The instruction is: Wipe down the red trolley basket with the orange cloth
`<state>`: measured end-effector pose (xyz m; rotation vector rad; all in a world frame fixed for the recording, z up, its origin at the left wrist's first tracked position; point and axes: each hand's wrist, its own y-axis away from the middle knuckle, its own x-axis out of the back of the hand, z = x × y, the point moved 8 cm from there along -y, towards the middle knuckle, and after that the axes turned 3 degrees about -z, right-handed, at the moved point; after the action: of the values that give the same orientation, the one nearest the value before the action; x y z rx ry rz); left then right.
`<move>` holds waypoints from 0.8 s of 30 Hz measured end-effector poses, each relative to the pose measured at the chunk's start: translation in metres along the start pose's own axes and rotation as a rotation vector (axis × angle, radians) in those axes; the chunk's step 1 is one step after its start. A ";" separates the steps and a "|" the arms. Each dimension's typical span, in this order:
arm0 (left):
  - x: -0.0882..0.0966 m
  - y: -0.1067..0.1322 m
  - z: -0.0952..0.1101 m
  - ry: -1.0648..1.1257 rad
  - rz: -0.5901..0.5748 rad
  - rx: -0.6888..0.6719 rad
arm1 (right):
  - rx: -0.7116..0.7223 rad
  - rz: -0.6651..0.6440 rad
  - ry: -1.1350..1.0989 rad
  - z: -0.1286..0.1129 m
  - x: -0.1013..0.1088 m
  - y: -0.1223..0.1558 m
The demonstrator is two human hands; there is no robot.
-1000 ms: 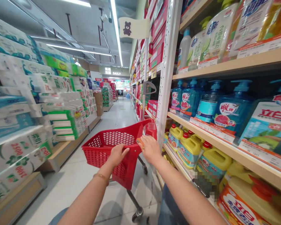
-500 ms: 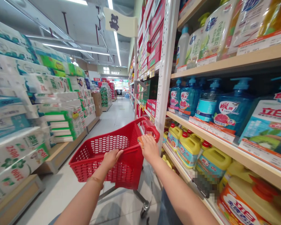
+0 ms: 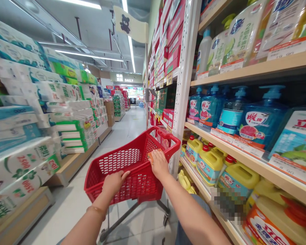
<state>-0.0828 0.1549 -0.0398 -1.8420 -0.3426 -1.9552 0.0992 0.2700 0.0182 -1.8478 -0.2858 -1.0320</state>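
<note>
A red plastic shopping cart (image 3: 117, 158) with a mesh basket on a wheeled metal frame stands in front of me. My left hand (image 3: 114, 182) grips its near rim, and a thin bracelet (image 3: 97, 211) sits on that wrist. My right hand (image 3: 159, 165) rests on the rim at the right corner, over a small orange item (image 3: 151, 156). I cannot tell what that item is. A red boxed item (image 3: 163, 139) lies at the far end of the basket, partly hidden by the mesh wall.
Shelves on my right hold blue pump bottles (image 3: 260, 119) and yellow jugs (image 3: 209, 166), with price strips along their edges. Stacked packs of toilet paper (image 3: 20, 160) line the left side. A tiled aisle floor (image 3: 127, 132) runs ahead between them.
The cart has turned under my hands, showing more of its basket, and the shelves sit slightly further right in view. Both hands stay on the rim.
</note>
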 end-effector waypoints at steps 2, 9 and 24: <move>0.001 0.004 0.004 -0.017 0.021 0.022 | -0.010 -0.016 -0.023 -0.010 -0.012 0.003; -0.005 0.010 0.007 0.037 -0.018 0.035 | 0.135 -0.101 -0.129 -0.038 -0.039 0.012; -0.014 0.041 -0.031 0.114 -0.098 -0.051 | 0.058 -0.116 -0.123 -0.028 -0.048 0.008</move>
<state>-0.0902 0.1065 -0.0608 -1.7662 -0.3565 -2.1439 0.0596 0.2538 -0.0185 -1.8624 -0.4960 -0.9795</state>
